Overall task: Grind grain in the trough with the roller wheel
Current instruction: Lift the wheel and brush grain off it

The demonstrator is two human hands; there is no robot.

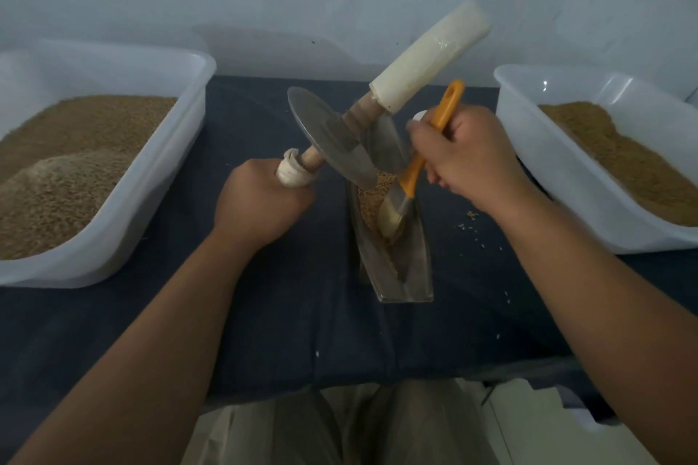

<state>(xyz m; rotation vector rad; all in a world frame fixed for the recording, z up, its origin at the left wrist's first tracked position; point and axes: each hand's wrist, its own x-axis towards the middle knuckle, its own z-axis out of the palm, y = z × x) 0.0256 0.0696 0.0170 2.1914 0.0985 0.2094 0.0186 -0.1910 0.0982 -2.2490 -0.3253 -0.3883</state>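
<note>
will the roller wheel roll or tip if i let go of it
Likely tips: the roller wheel stands tilted on its thin disc edge in the trough, held only by the left hand at one handle end. It would probably roll along the trough too. Metal disc and thick handle suggest stiff, fairly heavy.

The desk [302,313] fills the middle of the frame under a dark blue cloth [257,117] that runs down to the near edge at the lower centre. At the left edge of the frame, the left tub [162,170], translucent white plastic, sits on the cloth with brownish grain [75,170] in it. The right tub [547,177], of the same kind, sits at the right edge and holds a finer tan heap [623,162]. Between them, at the centre, a narrow metal trough [415,276] lies lengthwise on the cloth, its near end toward the bottom of the frame. A few loose kernels [472,217] are scattered on the cloth just right of the trough.
</note>
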